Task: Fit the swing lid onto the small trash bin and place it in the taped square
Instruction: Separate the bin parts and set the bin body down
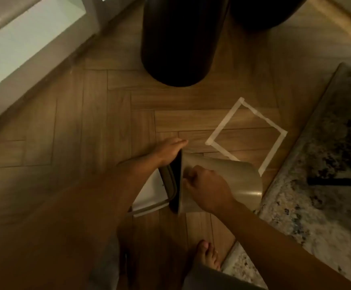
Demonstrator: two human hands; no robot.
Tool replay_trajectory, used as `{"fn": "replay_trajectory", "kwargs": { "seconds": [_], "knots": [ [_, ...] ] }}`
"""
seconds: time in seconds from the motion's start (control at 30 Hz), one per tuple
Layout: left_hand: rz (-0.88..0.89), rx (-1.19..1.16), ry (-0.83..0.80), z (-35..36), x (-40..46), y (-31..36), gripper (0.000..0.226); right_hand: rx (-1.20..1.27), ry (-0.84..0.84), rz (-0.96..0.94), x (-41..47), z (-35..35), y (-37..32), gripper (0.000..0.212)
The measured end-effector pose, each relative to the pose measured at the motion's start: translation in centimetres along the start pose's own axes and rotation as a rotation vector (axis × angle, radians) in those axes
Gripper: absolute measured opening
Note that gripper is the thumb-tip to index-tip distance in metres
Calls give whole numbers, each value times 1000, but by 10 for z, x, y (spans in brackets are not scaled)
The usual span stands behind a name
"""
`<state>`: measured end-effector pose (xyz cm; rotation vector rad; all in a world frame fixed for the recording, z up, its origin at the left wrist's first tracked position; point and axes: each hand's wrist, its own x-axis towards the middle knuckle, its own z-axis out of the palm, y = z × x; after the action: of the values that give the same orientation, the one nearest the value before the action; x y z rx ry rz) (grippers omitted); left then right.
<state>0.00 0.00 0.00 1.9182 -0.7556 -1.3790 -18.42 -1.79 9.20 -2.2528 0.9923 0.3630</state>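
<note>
Small trash bin (222,181), tipped on its side on the floor (86,132) at 7 o'clock of the taped square (246,132): we grip its body with the right hand (207,188) while the left hand (168,151) clasps the swing lid (171,185), and should press squarely, rim to rim.

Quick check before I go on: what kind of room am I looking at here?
Probably a room in a home. The floor is wood-look planks in a herringbone pattern, a patterned rug lies at the right, and the person is barefoot. A taped square marks the floor beside the small trash bin.
</note>
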Motion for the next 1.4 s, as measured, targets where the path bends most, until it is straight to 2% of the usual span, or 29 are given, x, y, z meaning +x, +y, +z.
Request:
{"fn": "replay_trajectory", "kwargs": {
  "seconds": [0.17, 0.33, 0.47, 0.6, 0.7, 0.83, 0.97, 1.03, 1.23, 1.37, 1.4],
  "knots": [
    [-105, -7, -120, 11, -4, -22, 57, -141, 40, 4, 8, 21, -7, 39],
    [-157, -23, -137, 9, -4, -22, 60, -179, 58, -13, 15, 26, -9, 31],
    [-180, 29, -191, 13, -10, -11, 93, -178, 77, 11, 13, 18, -1, 30],
    [-119, 10, -159, 21, -18, 7, 105, -195, 139, 19, 7, -7, 9, 46],
    [-52, 36, -169, 24, -22, 22, 116, -184, 168, 37, -2, -27, 16, 46],
    [32, 87, -168, 27, -34, 39, 104, -155, 194, 70, -16, -46, 24, 41],
    [95, 67, -158, 30, -50, 59, 60, -145, 242, 94, -32, -70, 27, 40],
    [140, 75, -148, 31, -61, 73, 47, -163, 290, 102, -43, -84, 29, 38],
    [271, 177, -100, 28, -87, 101, 47, -90, 380, 137, -61, -112, 35, 35],
    [216, 276, -41, 14, -89, 94, 64, 84, 435, 200, -65, -116, 36, 36],
    [249, 332, -40, 20, -117, 107, 68, 146, 485, 220, -102, -126, 36, 34]
  ]
}}
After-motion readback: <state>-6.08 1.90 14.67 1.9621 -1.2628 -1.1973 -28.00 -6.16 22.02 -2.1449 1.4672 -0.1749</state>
